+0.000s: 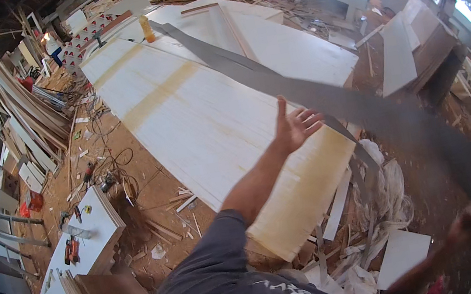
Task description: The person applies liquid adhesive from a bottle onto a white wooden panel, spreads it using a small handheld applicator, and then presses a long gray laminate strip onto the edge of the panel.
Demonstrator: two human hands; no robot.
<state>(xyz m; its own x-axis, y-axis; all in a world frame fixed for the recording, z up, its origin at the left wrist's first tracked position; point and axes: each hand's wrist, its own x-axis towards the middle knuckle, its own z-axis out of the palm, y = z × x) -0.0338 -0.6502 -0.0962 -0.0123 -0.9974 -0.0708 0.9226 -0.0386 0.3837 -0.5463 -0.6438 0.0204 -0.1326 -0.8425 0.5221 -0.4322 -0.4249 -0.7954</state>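
Long grey laminate strip runs from eleven o'clock to four o'clock above the pale plywood sheet. Your left hand, fingers spread, touches its underside; your blurred right hand grips its end.

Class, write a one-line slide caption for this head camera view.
In a cluttered woodshop, the right hand holds a long grey laminate strip over a pale plywood sheet; the left hand is open.

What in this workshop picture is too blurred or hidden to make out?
Head view:
- Right hand: motion-blurred, so its grip on the grey strip is unclear.
- Strip's near end: smeared by motion.
- Small tools on the white bench: too small to identify.
- Left hand: open; contact with the strip uncertain.
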